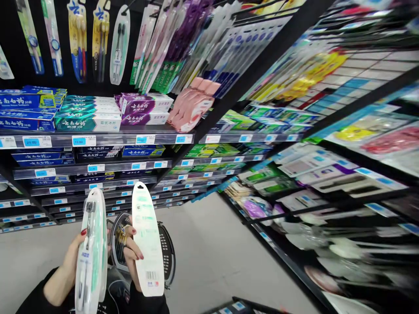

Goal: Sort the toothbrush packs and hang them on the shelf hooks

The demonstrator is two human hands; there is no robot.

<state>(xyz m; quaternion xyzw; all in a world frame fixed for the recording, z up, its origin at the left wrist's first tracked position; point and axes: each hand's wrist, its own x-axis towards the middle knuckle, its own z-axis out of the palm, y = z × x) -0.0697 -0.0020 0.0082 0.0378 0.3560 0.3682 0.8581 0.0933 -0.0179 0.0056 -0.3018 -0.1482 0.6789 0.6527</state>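
My left hand [70, 257] is closed around a packaged toothbrush [85, 266] with a clear front and pale green backing; a second pack seems to sit behind it. Dark bristles show near its top. Another toothbrush pack [149, 244], back side toward me with green print and a barcode, is gripped by my right hand [131, 248]. The fingers curl at its left edge. Both packs are held upright, side by side and apart. Under my right hand is a dark shopping basket [166, 250], partly hidden by the pack and hand.
Ahead, a shelf [127, 136] bears blue toothpaste boxes [28, 120], teal boxes [88, 120] and purple boxes [144, 109]. Above hang packaged toothbrushes [119, 48]. A blurred rack [327, 218] of utensils runs along the right. Grey floor [209, 257] lies between.
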